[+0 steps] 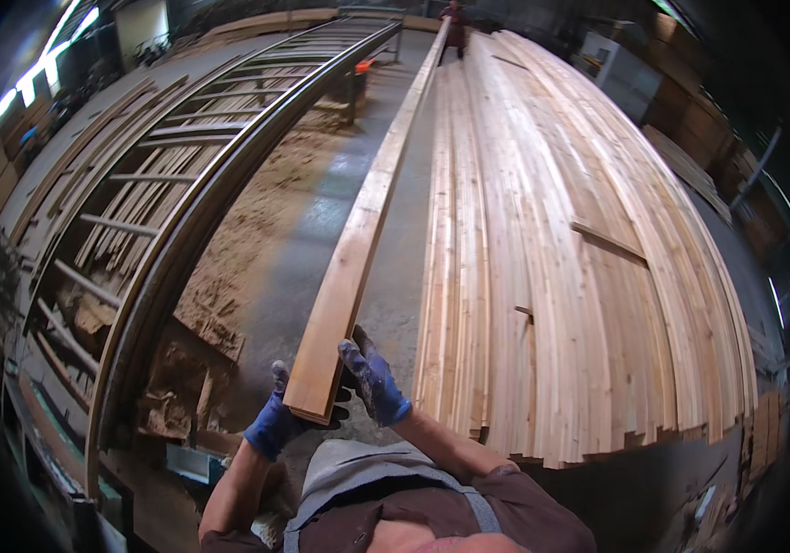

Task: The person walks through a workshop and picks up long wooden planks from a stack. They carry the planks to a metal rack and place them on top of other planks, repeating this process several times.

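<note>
Gripping 1 long plank point(358, 230) end, left hand point(272, 424) and right hand point(374, 382) fingers closed around it.

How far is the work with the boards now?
Done: a big stack of boards already lies on the right. In hand: the left hand and right hand grip the near end of one long board; a person stands at its far end. Left: this board is not yet on the stack.
</note>
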A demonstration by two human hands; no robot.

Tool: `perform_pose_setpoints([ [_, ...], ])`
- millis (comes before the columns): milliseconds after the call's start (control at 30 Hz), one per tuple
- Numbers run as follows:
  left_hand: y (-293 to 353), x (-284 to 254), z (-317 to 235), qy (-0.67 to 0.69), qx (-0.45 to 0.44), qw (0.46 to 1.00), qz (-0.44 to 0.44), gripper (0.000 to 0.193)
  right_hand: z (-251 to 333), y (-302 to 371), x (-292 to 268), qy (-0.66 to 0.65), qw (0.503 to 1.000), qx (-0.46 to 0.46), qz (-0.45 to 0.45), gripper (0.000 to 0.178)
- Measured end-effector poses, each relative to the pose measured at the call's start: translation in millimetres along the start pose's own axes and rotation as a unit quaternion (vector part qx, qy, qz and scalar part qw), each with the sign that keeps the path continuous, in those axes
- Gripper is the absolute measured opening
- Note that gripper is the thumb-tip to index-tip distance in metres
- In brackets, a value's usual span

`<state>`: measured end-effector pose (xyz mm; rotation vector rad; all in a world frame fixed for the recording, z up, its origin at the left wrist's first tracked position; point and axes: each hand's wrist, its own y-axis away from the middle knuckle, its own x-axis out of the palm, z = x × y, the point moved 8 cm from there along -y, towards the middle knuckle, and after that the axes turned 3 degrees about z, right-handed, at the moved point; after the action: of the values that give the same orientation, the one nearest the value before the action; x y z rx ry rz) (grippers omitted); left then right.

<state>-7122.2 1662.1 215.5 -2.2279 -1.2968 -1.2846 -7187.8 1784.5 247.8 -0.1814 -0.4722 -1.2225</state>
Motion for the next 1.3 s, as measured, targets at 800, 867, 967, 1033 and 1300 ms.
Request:
perform_pose_setpoints([
  [800,214.1,-161.6,-86.0,-0.251,-0.392,0.779,-0.42,0.108,-145.1,-510.7,-21.1,-0.157,0.956,-0.008,0.249,0.073],
  [867,220.8,-177.0,-125.2,-0.323,-0.371,0.74,-0.459,0.097,-153.4,-513.6,10.7,-0.217,0.912,0.021,0.347,0.072],
  [967,181.9,-204.0,-196.4,-0.379,-0.203,0.804,-0.411,0.098,-176.7,-511.4,63.1,-0.262,0.859,0.065,0.435,0.072],
  [1033,148.1,-171.5,-273.7,-0.493,-0.148,0.736,-0.439,0.1,-201.5,-515.0,89.4,-0.265,0.868,0.113,0.405,0.075],
  [1300,219.2,-234.0,-415.0,-0.738,-0.147,0.373,-0.543,0.111,-266.3,-512.2,259.5,-0.169,0.924,0.243,0.241,0.091],
])
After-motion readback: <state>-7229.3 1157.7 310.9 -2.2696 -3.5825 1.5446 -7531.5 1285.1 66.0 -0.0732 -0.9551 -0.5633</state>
